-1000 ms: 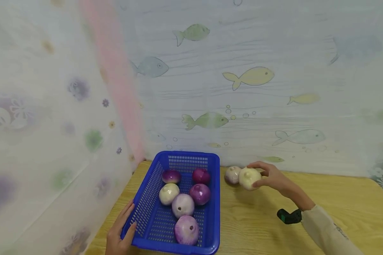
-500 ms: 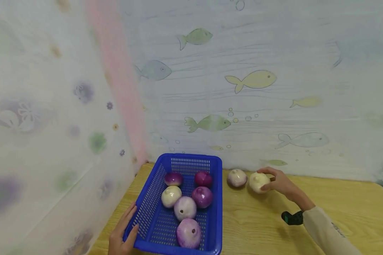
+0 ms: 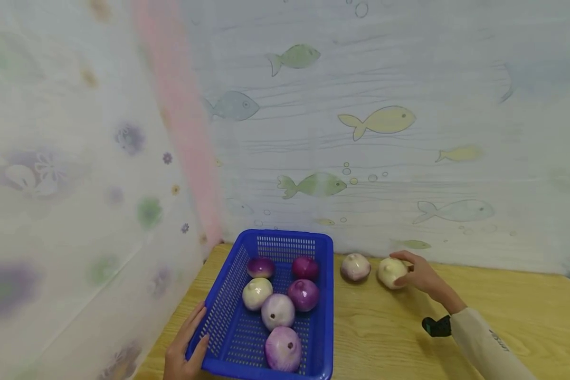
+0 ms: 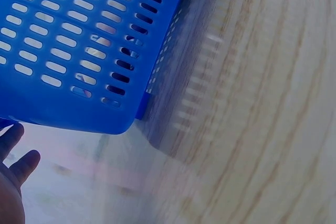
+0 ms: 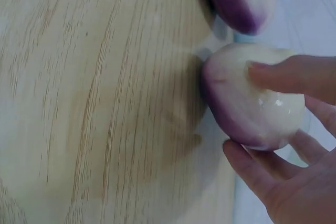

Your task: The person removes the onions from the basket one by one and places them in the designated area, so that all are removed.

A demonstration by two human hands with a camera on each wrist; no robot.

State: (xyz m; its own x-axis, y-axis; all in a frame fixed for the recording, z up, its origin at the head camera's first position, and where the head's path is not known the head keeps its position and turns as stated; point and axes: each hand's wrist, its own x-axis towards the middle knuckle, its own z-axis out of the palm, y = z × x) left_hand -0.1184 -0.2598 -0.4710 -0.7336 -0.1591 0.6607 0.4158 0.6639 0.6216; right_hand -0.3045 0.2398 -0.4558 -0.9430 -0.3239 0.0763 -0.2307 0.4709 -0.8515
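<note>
My right hand (image 3: 422, 276) holds a pale onion (image 3: 391, 273) by its side, at the table's back edge near the wall. In the right wrist view the thumb lies on the onion's (image 5: 247, 98) white face and fingers reach round its underside; the lower part is purple. Just left of it sits a second white-and-purple onion (image 3: 355, 267), apart from the first. My left hand (image 3: 185, 345) rests at the near left corner of a blue plastic basket (image 3: 329, 316), fingers extended along the outside of its wall. The left wrist view shows two fingertips beside the rim.
Several onions lie in the basket, among them a dark purple onion (image 3: 305, 268), a white onion (image 3: 257, 293) and a pale purple onion (image 3: 283, 349). A wall covering (image 3: 385, 158) with fish stands right behind the wooden table (image 3: 366, 322). A black wrist device (image 3: 437, 326) shows beside the right sleeve.
My right hand has carried the pale onion rightward and down onto the table, opening a gap to the other onion. The left hand stays at the basket; the view has shifted slightly.
</note>
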